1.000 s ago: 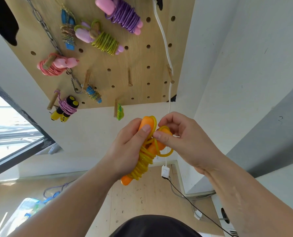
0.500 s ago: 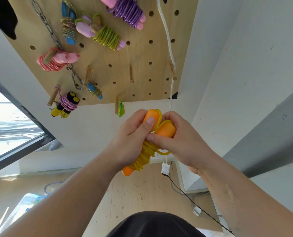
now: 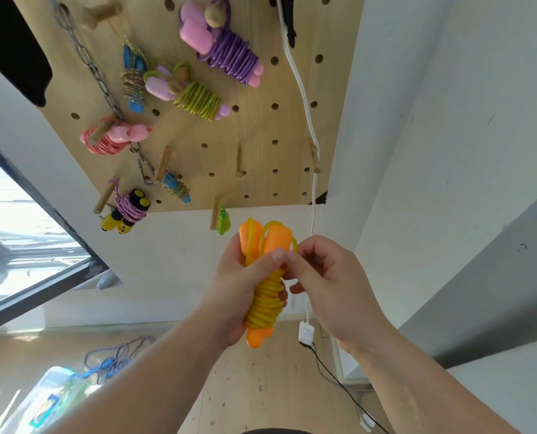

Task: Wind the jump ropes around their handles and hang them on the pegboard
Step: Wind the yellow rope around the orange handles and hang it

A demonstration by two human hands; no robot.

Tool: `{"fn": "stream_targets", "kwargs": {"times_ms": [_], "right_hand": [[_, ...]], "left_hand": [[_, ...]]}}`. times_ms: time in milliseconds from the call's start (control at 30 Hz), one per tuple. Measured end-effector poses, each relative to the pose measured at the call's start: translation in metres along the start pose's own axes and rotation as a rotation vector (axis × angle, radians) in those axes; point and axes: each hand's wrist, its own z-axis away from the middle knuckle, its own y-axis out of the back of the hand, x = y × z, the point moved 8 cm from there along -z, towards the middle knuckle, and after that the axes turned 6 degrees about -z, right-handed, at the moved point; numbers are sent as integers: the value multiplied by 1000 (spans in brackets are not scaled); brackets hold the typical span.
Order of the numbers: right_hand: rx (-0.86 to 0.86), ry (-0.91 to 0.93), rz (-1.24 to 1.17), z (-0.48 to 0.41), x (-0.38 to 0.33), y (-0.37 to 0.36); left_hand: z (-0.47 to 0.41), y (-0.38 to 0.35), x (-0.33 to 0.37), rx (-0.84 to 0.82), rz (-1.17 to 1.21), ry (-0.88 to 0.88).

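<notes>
Two orange handles, bound by the coiled yellow jump rope, stand upright just below the pegboard. The left hand grips the coil, fingers curled round it, thumb across the front. The right hand pinches a rope loop beside the handle tops between thumb and forefinger.

White walls, grey band low on the right, black-framed window at left bright with daylight, pale wooden floor below, white cable hanging down
</notes>
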Motion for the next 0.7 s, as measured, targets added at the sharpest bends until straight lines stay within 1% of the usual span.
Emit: {"fn": "stream_targets", "kwargs": {"times_ms": [100,167,333,433,533,633,700], "right_hand": [[-31,36,22,-3,0,-1],[-41,51,2,-5,2,0],[-87,90,17,-10,9,-2],[-90,65,2,-17,14,-3],[-71,67,23,-27,21,-5],[-32,137,82,-38,20,-17],[-16,166,127,-47,21,-28]], "left_hand": [[-4,2,-1,91,16,-20],[-5,5,-1,144,-35,-54],[-1,6,-3,215,-139,-104],[-3,13,-8,261,-201,-100],[-10,26,-13,295,-162,-60],[-23,37,-15,297,-29,35],[-34,47,-13,312,24,69]]}}
